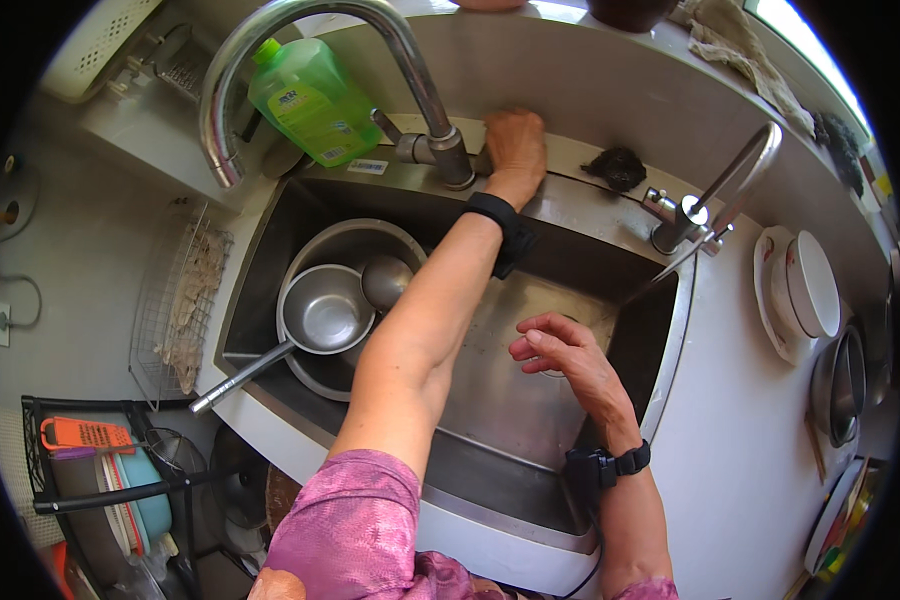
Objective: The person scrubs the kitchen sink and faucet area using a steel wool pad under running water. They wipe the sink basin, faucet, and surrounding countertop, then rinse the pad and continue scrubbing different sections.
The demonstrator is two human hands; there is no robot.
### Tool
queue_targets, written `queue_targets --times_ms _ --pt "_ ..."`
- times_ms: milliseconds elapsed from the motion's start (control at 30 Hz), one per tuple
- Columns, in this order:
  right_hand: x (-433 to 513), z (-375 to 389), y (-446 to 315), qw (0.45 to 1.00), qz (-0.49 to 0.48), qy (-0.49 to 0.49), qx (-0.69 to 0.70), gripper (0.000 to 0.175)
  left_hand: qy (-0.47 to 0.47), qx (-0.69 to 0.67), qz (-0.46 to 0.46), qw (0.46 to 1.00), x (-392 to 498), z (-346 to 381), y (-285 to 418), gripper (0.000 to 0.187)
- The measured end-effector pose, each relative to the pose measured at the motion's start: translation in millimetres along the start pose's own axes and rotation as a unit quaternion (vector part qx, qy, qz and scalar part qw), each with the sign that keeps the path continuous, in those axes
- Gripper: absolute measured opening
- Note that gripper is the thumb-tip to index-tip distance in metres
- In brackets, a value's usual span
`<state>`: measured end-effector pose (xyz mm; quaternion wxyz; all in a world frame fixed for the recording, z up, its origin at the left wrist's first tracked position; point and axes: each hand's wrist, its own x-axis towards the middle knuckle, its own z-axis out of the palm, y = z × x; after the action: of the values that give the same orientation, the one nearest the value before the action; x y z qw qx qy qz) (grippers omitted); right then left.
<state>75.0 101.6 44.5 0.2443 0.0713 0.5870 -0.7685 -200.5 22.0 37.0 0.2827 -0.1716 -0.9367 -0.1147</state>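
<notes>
My left hand (515,146) reaches to the back ledge of the stainless steel sink (525,420), just right of the large faucet (450,154). Its fingers curl down out of sight, and a greyish-brown thing (484,162) shows partly beside them; whether it is gripped I cannot tell. Over the sink basin hangs my right hand (562,349), fingers loosely bent and apart, holding nothing. In the sink's left side sits a large metal pot (322,240). A long-handled metal dipper (328,309) rests across it, beside a rounded metal ladle (386,282), partly hidden by my left forearm.
A green detergent bottle (315,105) leans behind the sink. On the back ledge lies a dark scouring pad (619,169), left of a slim second faucet (679,225). Bowls (814,285) and metal pans (840,386) stand at right. A wire basket (184,300) hangs left, above a black rack (112,495).
</notes>
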Motion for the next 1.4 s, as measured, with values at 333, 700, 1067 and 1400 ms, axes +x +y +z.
queue_targets --times_ms 333,700,1067,1400 --pt "-0.5 3.9 -0.2 1.0 0.003 0.012 -0.013 0.046 -0.052 -0.155 0.077 0.984 -33.0 -10.8 20.3 0.012" --pt "-1.2 4.6 -1.0 0.999 -0.001 0.015 -0.03 0.043 -0.065 -0.344 -0.04 0.936 -75.1 -83.1 -26.5 0.025" --pt "-2.0 7.7 -2.9 0.999 -0.001 0.028 -0.042 0.039 -0.013 -0.472 -0.31 0.825 -69.2 -138.8 -175.7 0.031" --pt "-0.6 5.2 -1.5 0.999 0.007 0.029 -0.041 0.037 -0.109 -0.496 -0.214 0.835 -38.2 -77.1 -192.3 0.038"
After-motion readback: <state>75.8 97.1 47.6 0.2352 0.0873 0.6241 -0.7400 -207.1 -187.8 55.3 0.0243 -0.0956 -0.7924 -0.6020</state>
